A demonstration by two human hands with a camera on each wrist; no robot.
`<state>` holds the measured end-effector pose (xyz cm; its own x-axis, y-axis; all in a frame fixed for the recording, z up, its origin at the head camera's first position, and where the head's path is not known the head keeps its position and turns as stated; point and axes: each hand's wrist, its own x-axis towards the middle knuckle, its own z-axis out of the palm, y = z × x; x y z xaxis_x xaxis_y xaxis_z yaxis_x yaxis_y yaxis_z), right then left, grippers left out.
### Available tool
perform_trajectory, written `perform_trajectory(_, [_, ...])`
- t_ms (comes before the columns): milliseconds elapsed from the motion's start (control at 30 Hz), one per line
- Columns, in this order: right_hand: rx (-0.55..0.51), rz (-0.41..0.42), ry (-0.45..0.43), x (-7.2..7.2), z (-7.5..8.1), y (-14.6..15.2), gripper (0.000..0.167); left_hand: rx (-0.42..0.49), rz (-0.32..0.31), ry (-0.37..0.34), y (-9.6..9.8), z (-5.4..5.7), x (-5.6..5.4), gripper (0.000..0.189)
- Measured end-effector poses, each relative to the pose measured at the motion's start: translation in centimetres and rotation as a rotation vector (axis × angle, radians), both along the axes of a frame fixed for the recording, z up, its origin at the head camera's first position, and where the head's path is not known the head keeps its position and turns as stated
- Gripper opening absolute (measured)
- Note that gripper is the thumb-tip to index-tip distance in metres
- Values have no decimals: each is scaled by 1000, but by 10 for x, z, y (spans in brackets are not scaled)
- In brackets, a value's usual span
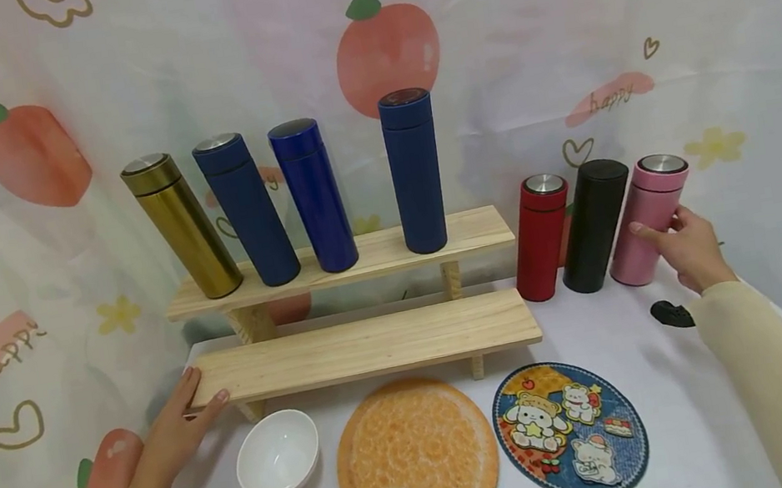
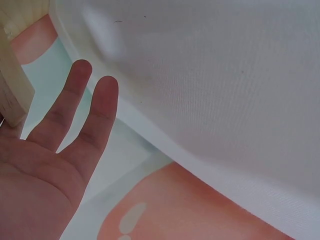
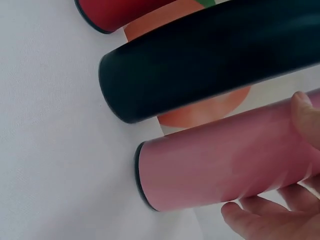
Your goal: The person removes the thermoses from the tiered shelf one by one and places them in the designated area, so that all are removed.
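My right hand (image 1: pixel 693 245) grips a pink thermos bottle (image 3: pixel 215 160), thumb on the near side and fingers on the far side. Its base appears to be on the white table. Beside it stand a black thermos bottle (image 1: pixel 594 230) and a red thermos bottle (image 1: pixel 542 242). At the left end of a two-tier wooden shelf (image 1: pixel 368 344), my left hand (image 1: pixel 170 441) touches the lower board's corner. Two of its fingers (image 2: pixel 105 100) stretch out straight, off the wood. The upper board bears a gold bottle (image 1: pixel 184 228) and several blue bottles (image 1: pixel 416 173).
In front of the shelf are a white bowl (image 1: pixel 278 455), a round waffle-patterned mat (image 1: pixel 417 459) and a round denim-look mat (image 1: pixel 629 444) with cartoon figures. A small black object (image 1: pixel 670 314) shows by the right wrist. Behind hangs a peach-printed cloth (image 1: pixel 518 31).
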<state>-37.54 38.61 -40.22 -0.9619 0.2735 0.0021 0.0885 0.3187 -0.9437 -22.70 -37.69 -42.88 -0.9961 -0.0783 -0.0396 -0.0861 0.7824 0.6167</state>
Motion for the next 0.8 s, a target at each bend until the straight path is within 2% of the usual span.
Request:
perform_trajectory(100, [-1,-2,3,0,4,-3,89,5,-5,11,0,0,0,99])
perform_trajectory(233, [3,-7,55,3,14,-7,93,8,-10,23,1,1,1,99])
perform_trajectory(400, [2,-76,176,11,34,-13,101,16,-12,28,0,0,1,100])
perform_trajectory(600, [53,-173,331,17,66,-27,99,8,-6,7,-3,-2,0,102])
perform_trajectory(800, [1,-119,449,26,94,-49,94,6,-5,1,0,0,1,100])
